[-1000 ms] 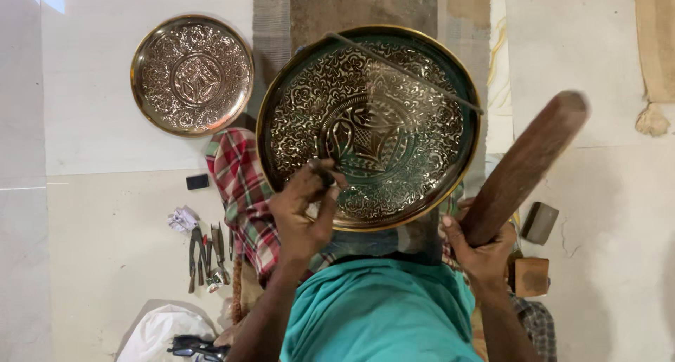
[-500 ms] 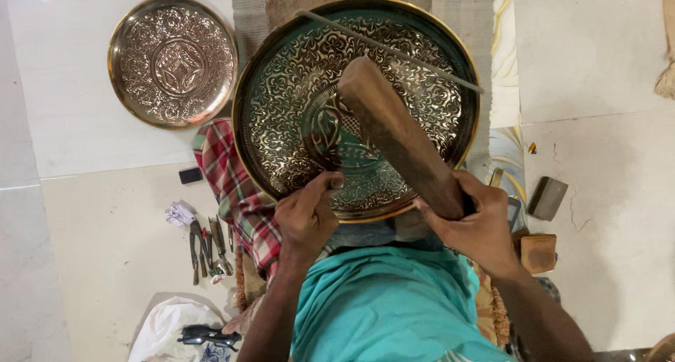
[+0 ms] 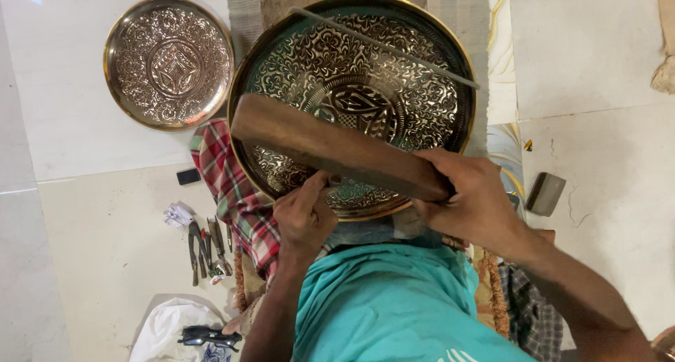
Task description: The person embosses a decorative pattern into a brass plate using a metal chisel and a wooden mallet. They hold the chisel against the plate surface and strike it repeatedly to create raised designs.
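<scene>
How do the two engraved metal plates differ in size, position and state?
The large plate is clearly bigger than the small plate. The large plate sits before the person, with the left hand at its lower rim and the wooden mallet in the right hand across it; the small plate lies apart, untouched, on the pale floor. Both are round with dense floral engraving.

The pale tiled floor [image 3: 91, 214] carries everything. A small engraved round tray [image 3: 169, 63] lies flat at upper left. Below it sit a small black block [image 3: 188, 176], a crumpled white scrap [image 3: 177, 214] and a cluster of metal hand tools [image 3: 207, 248]. A grey block [image 3: 545, 193] rests at the right.
</scene>
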### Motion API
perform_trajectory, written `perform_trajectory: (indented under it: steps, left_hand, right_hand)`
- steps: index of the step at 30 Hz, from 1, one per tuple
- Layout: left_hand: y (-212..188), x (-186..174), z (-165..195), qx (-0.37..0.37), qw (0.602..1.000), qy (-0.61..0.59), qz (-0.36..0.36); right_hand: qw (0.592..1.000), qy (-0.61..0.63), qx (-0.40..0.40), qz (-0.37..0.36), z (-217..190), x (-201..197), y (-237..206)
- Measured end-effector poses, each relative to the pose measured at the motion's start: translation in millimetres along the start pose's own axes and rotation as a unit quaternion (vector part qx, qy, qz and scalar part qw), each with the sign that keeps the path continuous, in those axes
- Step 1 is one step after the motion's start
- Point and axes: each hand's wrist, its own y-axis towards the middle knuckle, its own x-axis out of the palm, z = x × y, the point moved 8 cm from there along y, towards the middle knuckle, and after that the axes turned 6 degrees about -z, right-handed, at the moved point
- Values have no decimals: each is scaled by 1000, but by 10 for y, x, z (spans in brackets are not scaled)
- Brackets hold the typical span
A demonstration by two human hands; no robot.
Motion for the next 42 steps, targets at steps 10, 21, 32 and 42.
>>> perform_trajectory:
  steps: [10, 21, 32, 42]
  left_hand:
    - [-2, -16, 29, 32, 999, 22, 7]
    - [-11, -19, 32, 31, 999, 14, -11]
    - [-38, -6, -17, 32, 999, 5, -5]
    - [-37, -19, 34, 45, 999, 10, -5]
  right_hand:
    - [988, -113, -55, -84, -270, 80, 85]
    - [991, -102, -53, -73, -195, 96, 99]
    - [976, -189, -6, -112, -111, 190, 110]
    - [993, -86, -19, -74, -78, 176, 74]
